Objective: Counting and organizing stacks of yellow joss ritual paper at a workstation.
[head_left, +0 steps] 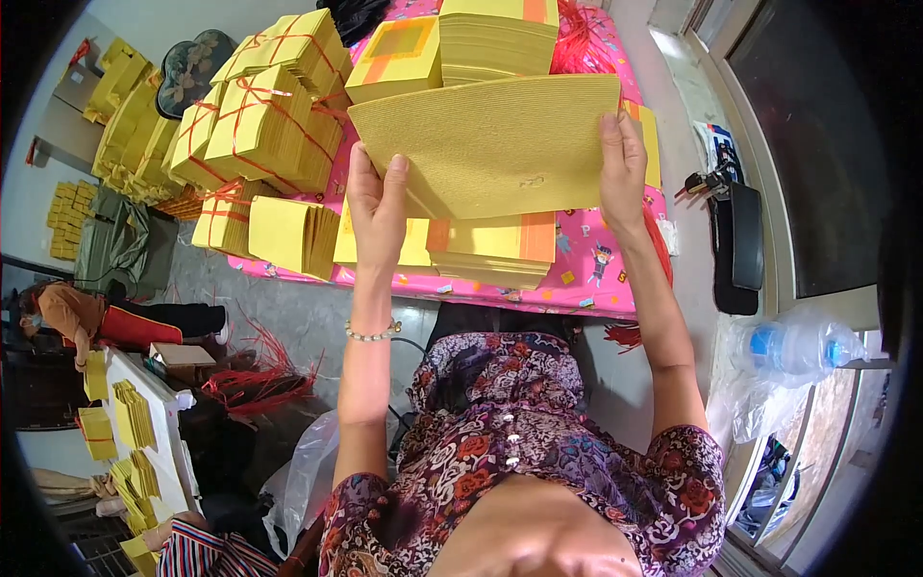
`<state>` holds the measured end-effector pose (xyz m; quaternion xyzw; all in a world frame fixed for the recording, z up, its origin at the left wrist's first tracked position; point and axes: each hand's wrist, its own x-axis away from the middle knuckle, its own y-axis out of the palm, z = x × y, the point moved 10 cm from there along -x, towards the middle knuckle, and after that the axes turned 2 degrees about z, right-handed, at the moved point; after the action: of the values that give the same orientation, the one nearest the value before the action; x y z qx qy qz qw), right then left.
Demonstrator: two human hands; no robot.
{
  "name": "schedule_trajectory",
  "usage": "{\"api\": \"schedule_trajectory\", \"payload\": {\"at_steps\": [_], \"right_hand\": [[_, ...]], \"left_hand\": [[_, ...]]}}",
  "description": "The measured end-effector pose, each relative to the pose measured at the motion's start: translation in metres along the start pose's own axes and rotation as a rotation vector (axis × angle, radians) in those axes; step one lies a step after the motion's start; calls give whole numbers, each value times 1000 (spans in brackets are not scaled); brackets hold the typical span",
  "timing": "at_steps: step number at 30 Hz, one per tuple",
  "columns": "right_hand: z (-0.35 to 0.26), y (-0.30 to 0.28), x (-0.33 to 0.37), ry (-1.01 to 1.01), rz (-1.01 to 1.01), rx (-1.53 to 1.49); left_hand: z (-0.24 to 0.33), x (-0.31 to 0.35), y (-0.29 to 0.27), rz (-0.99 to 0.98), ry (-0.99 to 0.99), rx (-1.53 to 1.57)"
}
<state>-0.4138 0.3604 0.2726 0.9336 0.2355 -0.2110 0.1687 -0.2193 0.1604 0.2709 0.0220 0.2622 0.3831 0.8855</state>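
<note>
A wide sheaf of rough yellow paper is held up in front of me by its two short ends. My left hand grips the left end, thumb on the near face and fingers behind. At the right end my right hand is closed around the edge, thumb in front. Beneath the sheaf, stacks of yellow paper with orange strips stand on the table. Beyond it rise a taller paper stack and one with a printed square. How thick the held sheaf is cannot be seen.
Red-tied paper bundles are piled at the left on the pink patterned tabletop. Loose red ties lie on the floor. Co-workers sit at a white table on the left. A plastic-wrapped bottle pack stands at right.
</note>
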Motion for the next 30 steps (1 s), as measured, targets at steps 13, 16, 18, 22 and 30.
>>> {"api": "schedule_trajectory", "payload": {"at_steps": [13,16,18,22,30], "right_hand": [[33,37,22,479,-51,-417],[27,60,34,409,-241,-33],[23,72,40,117,-452,328],[20,80,42,219,-394,-53],[4,65,37,-90,-439,203]], "left_hand": [[-42,20,40,-244,-545,565],[-49,29,59,-293,-597,632],[-49,34,75,-381,-615,668],[-49,35,80,-421,-592,634],[-33,27,73,-374,-401,464]]}}
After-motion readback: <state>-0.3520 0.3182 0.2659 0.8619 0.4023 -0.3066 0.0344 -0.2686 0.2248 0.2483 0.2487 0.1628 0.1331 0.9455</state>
